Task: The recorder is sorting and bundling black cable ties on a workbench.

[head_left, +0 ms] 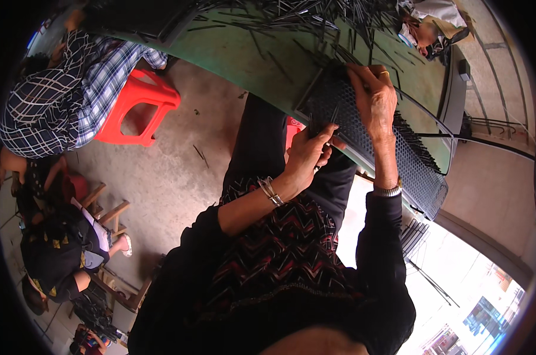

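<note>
Beside the green tabletop (238,59), our left hand (309,154) grips dark strips (335,113); our right hand (377,103), pinching or not we can't tell, should steady the mesh panel (411,170).

Our left forearm (250,207) slants far and to the right; our left hand (304,156) has its fingers curled in and thumb stretched rightward. Our right forearm (385,163) reaches almost straight away from us, our right hand (375,106) farther out, fingers bent leftward.
</note>
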Available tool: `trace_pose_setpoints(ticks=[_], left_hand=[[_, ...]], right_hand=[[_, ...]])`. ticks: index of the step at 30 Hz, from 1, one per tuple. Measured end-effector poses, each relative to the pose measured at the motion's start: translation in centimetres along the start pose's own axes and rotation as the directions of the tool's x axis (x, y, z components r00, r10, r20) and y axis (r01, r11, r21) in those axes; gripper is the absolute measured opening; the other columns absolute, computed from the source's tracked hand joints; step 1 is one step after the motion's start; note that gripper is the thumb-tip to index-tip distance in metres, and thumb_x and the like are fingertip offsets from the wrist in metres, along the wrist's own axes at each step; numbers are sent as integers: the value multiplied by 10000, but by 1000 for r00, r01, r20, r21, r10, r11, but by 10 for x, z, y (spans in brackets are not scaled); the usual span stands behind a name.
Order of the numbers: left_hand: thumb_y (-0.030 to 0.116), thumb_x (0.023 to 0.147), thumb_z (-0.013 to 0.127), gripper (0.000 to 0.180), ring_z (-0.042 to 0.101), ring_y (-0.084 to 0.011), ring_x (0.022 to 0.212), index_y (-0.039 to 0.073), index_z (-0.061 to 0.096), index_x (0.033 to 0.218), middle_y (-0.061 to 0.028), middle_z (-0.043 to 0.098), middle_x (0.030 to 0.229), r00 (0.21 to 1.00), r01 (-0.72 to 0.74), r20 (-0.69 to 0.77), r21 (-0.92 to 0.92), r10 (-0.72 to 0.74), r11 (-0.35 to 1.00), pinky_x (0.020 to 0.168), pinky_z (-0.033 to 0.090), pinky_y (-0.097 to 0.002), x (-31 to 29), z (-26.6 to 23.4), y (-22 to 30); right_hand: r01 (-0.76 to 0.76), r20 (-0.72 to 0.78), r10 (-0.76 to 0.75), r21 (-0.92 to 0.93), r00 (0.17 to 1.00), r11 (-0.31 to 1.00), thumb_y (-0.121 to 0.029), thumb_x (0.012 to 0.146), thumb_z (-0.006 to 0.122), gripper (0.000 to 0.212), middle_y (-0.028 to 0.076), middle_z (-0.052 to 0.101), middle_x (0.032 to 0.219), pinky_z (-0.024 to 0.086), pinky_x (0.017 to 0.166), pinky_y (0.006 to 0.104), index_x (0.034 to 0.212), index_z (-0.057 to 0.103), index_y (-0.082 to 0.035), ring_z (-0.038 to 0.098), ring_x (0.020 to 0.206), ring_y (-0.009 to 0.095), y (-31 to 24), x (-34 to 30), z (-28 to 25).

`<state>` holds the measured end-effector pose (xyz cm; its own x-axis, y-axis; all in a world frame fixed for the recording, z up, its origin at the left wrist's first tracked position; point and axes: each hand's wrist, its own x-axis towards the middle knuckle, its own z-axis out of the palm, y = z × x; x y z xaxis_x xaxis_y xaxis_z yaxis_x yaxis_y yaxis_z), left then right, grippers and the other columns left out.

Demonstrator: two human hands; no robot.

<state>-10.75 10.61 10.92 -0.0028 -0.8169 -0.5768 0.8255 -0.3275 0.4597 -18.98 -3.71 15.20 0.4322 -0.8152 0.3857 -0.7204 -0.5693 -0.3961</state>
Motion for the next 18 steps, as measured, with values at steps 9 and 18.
trace_pose_setpoints(ticks=[9, 18], left_hand=[[188, 957, 558, 213, 428, -39, 501, 32, 633, 1081, -137, 685, 846, 1000, 6, -20, 43, -5, 999, 404, 278, -183, -2, 4, 2], [240, 902, 661, 154, 468, -31, 518, 99, 618, 944, -62, 684, 752, 1000, -22, 14, -26, 23, 999, 404, 302, -170, -4, 3, -1]], right_hand=[[109, 98, -102, -68, 990, 992, -213, 858, 679, 161, 42, 612, 951, 503, 675, 342, 1012, 725, -208, 635, 754, 222, 4, 7, -6], [19, 43, -16, -80, 999, 997, -218, 859, 670, 136, 66, 611, 866, 492, 654, 351, 978, 717, -172, 629, 736, 245, 3, 6, 6]])
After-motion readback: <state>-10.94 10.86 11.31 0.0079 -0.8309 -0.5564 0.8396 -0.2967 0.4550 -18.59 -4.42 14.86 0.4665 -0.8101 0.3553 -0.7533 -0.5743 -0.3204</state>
